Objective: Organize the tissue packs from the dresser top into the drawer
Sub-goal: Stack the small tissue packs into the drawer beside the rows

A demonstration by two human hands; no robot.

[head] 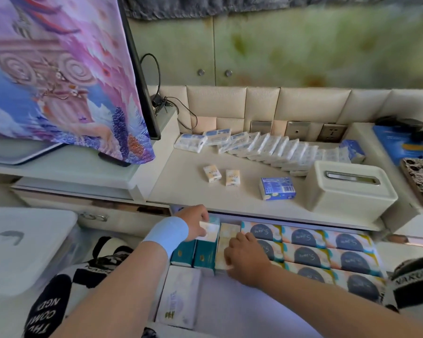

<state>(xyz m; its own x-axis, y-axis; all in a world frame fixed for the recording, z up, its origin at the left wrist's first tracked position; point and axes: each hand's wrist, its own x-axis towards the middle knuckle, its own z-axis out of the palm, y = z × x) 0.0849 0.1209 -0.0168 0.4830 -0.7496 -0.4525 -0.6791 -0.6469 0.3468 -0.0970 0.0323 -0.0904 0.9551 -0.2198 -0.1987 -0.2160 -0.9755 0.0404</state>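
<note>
The drawer (254, 311) stands pulled out below the dresser top (181, 189). My left hand (193, 222) grips a small white tissue pack (209, 231) at the drawer's back left corner. Fingers of my right hand (246, 258) press flat on a pale yellow pack (227, 234) standing beside it. Rows of packs with dark round labels (327, 257) fill the drawer's right side, teal packs (195, 254) sit on the left. On the dresser top lie two small cream packs (221, 175), a blue pack (277, 188) and a long leaning row of white packs (274, 148).
A cream tissue box (347, 191) stands on the dresser's right. A cloth-covered screen (66, 69) rises at the left, with cables behind it. A white lidded bin (22, 250) sits low left. A white tissue pack (178, 296) lies at the drawer's front left.
</note>
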